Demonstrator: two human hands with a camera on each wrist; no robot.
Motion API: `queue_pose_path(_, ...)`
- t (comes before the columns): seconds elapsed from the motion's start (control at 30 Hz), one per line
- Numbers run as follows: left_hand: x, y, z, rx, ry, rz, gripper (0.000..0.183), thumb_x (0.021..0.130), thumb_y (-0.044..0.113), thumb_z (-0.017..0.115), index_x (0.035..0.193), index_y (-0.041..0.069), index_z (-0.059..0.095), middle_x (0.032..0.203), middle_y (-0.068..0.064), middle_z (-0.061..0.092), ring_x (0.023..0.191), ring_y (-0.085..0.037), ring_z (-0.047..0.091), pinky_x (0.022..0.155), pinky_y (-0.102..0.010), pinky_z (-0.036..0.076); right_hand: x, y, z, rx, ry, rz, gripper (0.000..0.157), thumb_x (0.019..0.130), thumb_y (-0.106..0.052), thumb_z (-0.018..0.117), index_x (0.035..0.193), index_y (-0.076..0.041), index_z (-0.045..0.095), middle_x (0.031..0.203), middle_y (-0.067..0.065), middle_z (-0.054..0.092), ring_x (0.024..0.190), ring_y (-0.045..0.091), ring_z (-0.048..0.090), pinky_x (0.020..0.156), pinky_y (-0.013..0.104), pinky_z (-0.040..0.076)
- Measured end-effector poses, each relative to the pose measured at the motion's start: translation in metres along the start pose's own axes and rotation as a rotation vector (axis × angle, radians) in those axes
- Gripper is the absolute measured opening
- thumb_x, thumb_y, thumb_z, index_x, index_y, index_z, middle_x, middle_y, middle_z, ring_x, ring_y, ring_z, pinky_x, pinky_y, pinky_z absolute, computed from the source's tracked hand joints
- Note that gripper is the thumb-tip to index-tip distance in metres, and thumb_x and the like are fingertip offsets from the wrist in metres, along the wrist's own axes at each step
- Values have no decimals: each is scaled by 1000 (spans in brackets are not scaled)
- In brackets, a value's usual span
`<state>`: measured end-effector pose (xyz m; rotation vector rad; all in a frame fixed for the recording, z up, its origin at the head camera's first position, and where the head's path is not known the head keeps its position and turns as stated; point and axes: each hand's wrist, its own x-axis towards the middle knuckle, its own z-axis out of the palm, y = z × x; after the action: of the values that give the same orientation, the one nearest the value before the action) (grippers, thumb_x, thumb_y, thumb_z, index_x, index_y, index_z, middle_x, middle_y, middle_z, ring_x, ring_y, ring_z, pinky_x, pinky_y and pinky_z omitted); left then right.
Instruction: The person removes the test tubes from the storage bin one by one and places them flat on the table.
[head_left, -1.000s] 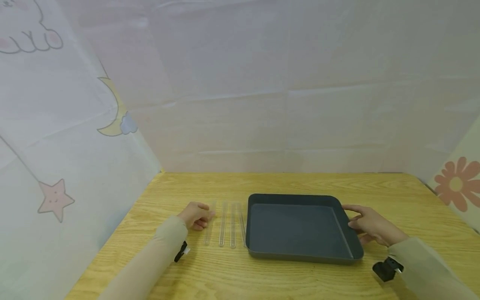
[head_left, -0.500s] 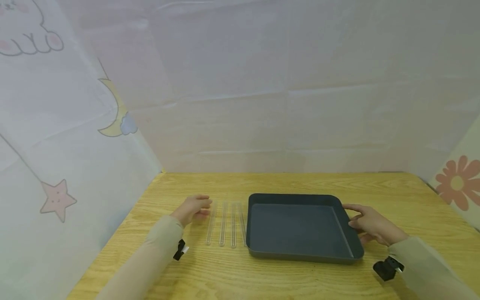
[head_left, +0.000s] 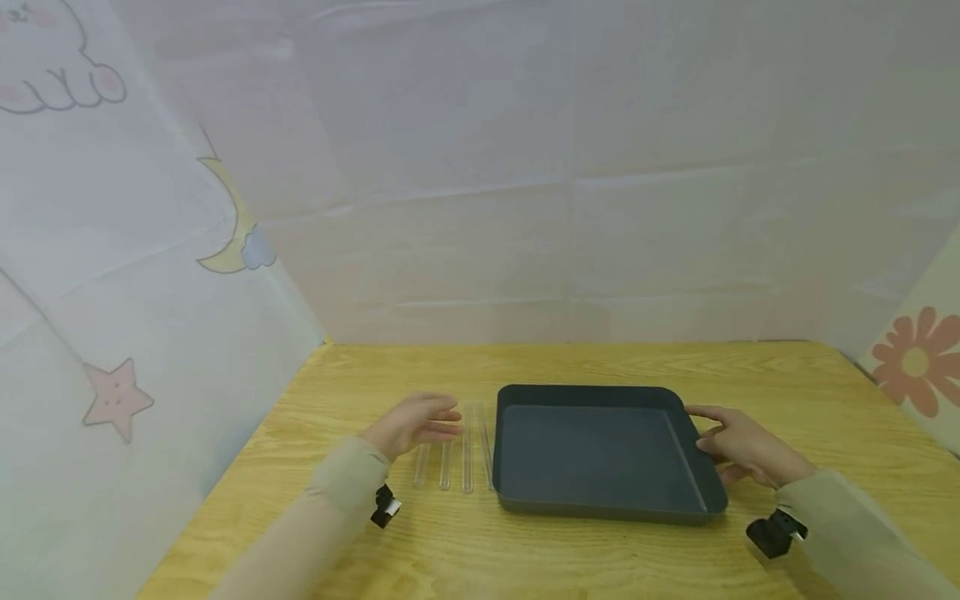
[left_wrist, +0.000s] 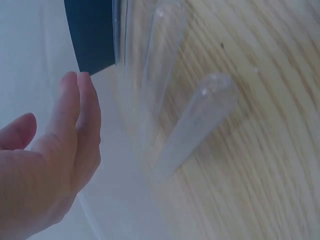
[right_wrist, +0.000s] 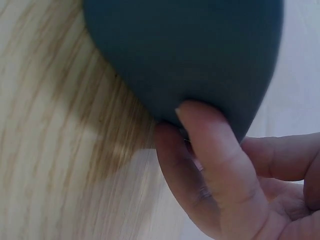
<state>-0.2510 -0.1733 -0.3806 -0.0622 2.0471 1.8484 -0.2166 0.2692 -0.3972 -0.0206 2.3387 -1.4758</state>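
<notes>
My left hand [head_left: 416, 423] hovers over the clear test tubes [head_left: 467, 467], fingers extended with nothing between them; it hides the far parts of the two leftmost tubes. In the left wrist view the hand [left_wrist: 55, 150] is apart from the rounded tube ends, and a tube [left_wrist: 200, 120] lies on the wood. Beside the rightmost tube stands a dark grey baking tray [head_left: 592, 462]. At its right wall is my right hand [head_left: 746, 446]. Up close, the fingertips [right_wrist: 205, 120] press against the outside of the tray's wall [right_wrist: 185, 55], with one finger low near the table.
A wood-grain table [head_left: 562, 558] carries everything. Pale cloth walls [head_left: 450, 208] printed with a moon, a star and a flower rise along its back and sides. A black wrist camera [head_left: 776, 536] sits under the right sleeve.
My left hand first draws back left from the leftmost tube, fingers straightening, then moves right over the tubes. The right hand and the tray stay in place.
</notes>
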Motion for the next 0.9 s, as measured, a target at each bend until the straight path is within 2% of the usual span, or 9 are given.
queue_pose_path(0.17,2,0,10,-63,-53,-25,52,104,10,46,144,-16,27,137,-39,42,120,-47,52,97,-44,49,1,1,-3,-11,-10,-2,62,99,6,40,150,11,4,127,47,39,90,31,67,60,43,59)
queue_pose_path(0.4,4,1,24,-103,-105,-32,49,105,13,45,145,-11,32,137,-35,44,120,-43,54,98,-42,49,0,4,-6,-10,-12,4,63,99,5,41,151,10,6,129,46,39,92,31,67,60,42,58)
queue_pose_path(0.63,8,8,37,-95,-177,-46,47,105,15,44,146,-7,35,134,-30,49,116,-37,58,98,-41,49,0,3,-7,-9,-26,2,64,99,4,42,151,10,4,130,48,35,93,32,67,60,42,58)
queue_pose_path(0.9,12,18,52,-69,-274,-42,49,105,19,45,146,-6,35,137,-28,49,119,-38,56,97,-41,50,1,3,-7,14,-37,23,64,99,5,41,151,10,4,129,47,35,93,33,66,61,44,58)
